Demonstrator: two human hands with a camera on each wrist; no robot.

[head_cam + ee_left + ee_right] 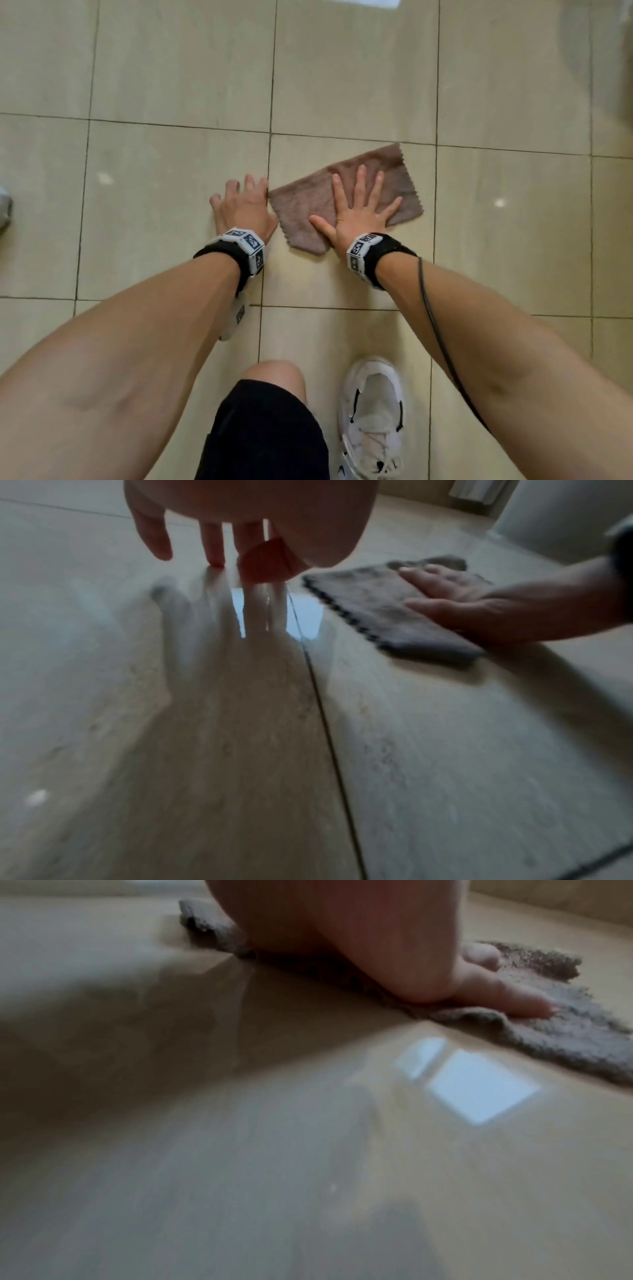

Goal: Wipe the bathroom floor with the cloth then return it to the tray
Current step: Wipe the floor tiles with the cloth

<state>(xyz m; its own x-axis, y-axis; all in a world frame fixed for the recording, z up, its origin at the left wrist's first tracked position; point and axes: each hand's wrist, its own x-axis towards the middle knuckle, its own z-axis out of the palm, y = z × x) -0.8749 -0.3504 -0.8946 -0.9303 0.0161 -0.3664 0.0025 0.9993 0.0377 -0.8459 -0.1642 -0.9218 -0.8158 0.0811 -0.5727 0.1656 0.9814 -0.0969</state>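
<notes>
Brown terry cloth point(346, 200), one piece with pinked edges, was shown lying flat on the tiled bathroom floor point(171, 68), its long axis running from the near left to the far right as seen from the head camera. Directly upon it the right hand point(356, 212) was pressed, palm down and fingers point(359, 181) straight and spread, nothing being gripped; in the right wrist view one finger was seen flat on the pile, with a small ruck of cloth raised just before it. Beside the cloth's left corner the left hand point(245, 205) was placed, its fingertips point(215, 558) brought down to the bare tile with the palm lifted; no hold on anything was shown, and whether its nearest finger touched the cloth's corner could not be told. The cloth thus lay under the right hand and to the right of the left hand, so the right was judged much the nearer for any further stroke. Wiping was taken to be in progress, and the return was not yet begun. No tray was visible in any view, so its direction could not be stated. By count: one cloth, two hands, two marked wristbands point(245, 248), one white shoe point(373, 414), and one bare knee point(275, 373).
</notes>
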